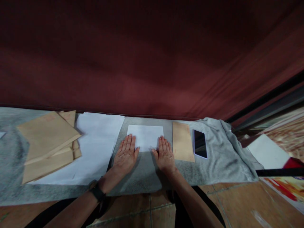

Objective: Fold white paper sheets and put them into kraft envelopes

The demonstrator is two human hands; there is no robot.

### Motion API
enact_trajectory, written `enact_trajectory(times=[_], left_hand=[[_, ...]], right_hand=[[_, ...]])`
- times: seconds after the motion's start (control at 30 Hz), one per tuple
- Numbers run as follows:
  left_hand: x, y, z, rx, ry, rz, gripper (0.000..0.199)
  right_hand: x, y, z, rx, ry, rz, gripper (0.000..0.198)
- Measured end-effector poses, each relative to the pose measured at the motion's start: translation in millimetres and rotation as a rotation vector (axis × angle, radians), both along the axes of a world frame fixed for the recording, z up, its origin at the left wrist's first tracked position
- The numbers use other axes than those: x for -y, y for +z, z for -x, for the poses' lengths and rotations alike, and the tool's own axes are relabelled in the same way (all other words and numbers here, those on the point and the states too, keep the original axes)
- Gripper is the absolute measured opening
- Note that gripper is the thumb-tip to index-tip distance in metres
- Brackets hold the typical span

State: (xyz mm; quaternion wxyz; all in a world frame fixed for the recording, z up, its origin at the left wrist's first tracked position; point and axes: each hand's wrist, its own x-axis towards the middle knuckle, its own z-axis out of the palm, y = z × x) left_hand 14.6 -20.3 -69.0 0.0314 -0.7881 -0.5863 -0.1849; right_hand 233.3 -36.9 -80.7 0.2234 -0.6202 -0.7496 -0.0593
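Note:
A white sheet of paper (146, 136), which looks folded, lies flat on the grey cloth in front of me. My left hand (125, 154) rests flat over its left edge, fingers stretched out and thumb a little apart. On the opposite edge lies my right hand (164, 155), also flat, with its thumb pointing inward. Neither hand grips anything. Just right of my right hand is a single brown envelope (182, 142). Left of my left hand sits a stack of large white sheets (98, 142), partly covered by several brown envelopes (51, 133).
A phone (200, 143) lies beside the single envelope. Grey cloth (225, 152) covers the narrow table and bunches at its right end. A dark red curtain-like surface (142, 63) rises behind. On the right are a black bar (280, 172) and a white sheet (268, 152); tiled floor shows below.

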Motion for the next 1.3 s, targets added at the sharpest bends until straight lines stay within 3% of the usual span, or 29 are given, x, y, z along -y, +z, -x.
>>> enact_trajectory(times=[0.53, 0.7, 0.9, 1.3], left_hand=[[-2.2, 8.2, 8.1, 0.011, 0.055, -0.015, 0.066], [-5.0, 11.9, -3.8, 0.0, -0.051, -0.022, 0.062], [-9.0, 4.2, -23.9, -0.039, -0.183, 0.031, 0.058], [-32.9, 3.8, -38.1, -0.082, -0.165, 0.152, 0.06]], right_hand=[[0.1, 2.2, -2.9, -0.032, -0.031, 0.05, 0.068], [-5.7, 12.6, 2.5, -0.066, -0.021, 0.098, 0.06], [-9.8, 25.0, 22.7, -0.112, 0.142, 0.187, 0.058], [-26.0, 31.5, 36.1, -0.121, 0.129, 0.275, 0.057]])
